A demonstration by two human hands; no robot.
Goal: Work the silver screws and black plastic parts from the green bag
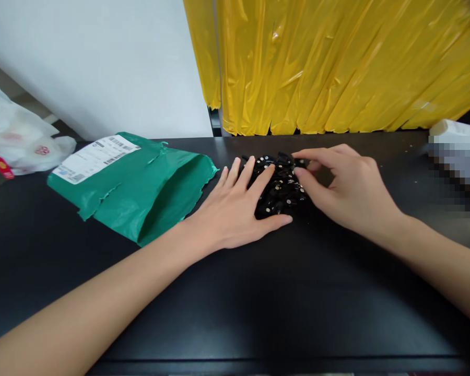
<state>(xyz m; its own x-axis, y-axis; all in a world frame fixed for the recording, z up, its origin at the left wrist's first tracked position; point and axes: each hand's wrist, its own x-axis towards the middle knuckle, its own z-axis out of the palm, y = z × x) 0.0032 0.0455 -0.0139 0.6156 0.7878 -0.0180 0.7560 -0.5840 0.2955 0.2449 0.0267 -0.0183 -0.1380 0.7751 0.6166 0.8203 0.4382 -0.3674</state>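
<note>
A small glossy black bundle (279, 189) dotted with pale, shiny round spots lies on the black tabletop; I cannot make out its exact kind. My left hand (235, 203) rests flat with fingers spread, its fingertips over the left side of the bundle and its thumb along the near edge. At the bundle's right edge, my right hand (342, 183) has thumb and index finger brought together on the dark material. Left of my left hand lies a torn green mailing bag (117, 193) with a white printed label, its ragged mouth gaping toward the bundle.
Yellow plastic sheeting (317, 68) hangs behind the tabletop (235, 313), beside a white panel (113, 57). A white plastic bag (19, 130) sits at the far left. At the right edge is a partly blurred pale object (456, 130).
</note>
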